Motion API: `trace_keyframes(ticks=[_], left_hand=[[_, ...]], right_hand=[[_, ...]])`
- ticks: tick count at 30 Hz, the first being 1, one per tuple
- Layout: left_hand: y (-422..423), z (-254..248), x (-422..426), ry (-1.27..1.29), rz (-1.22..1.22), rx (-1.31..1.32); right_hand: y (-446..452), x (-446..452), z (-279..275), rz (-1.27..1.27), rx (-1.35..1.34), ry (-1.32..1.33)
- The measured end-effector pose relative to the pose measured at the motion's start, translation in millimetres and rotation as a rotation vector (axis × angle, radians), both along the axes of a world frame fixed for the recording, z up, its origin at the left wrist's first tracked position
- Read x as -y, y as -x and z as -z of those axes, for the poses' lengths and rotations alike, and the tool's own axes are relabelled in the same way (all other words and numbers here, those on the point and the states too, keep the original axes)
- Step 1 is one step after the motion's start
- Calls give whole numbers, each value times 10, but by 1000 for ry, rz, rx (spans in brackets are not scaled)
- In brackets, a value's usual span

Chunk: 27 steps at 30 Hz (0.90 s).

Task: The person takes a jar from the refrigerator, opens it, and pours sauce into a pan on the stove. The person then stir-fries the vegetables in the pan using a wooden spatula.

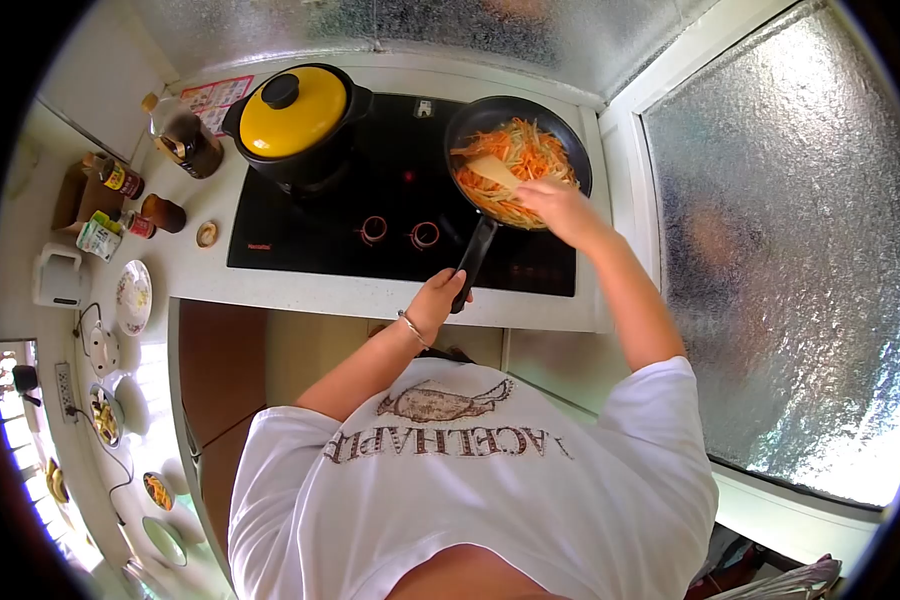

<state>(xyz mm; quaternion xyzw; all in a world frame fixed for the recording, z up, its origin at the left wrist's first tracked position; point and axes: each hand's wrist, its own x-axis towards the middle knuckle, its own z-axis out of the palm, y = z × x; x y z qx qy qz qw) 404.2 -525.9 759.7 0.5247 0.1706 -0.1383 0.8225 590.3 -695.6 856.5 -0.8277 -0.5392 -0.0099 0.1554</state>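
Observation:
A black frying pan [570, 135] sits on the right side of the black cooktop [320, 225]. Shredded orange and pale vegetables [535, 150] fill much of it. My left hand [436, 302] is wrapped round the pan's handle [476, 258], which points toward me. Over the pan's right side, my right hand [562, 208] is closed on a pale wooden spatula [494, 171]. The spatula's flat blade rests among the shreds, and its grip is mostly hidden by my fingers.
A black pot with a yellow lid [292, 112] stands at the cooktop's left. Farther left are a large bottle of dark liquid [192, 145], smaller jars [163, 213] and a patterned plate [134, 297]. A textured glass panel [770, 250] borders the right side, near my right arm.

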Motion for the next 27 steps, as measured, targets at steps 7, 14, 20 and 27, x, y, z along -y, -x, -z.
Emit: trace_keyframes(ticks=[7,14,20,27], left_hand=[[-14,-15,15,8,-33,-27],[13,6,8,-17,-4,-15],[-10,5,-7,-11,4,1],[-5,44,-11,0,7,-5]], right_hand=[[138,327,-721,293,-311,-13],[11,100,-241,295,-132,-92],[-198,77,-75,450,-82,-288],[-24,238,-191,292,-119,-121]])
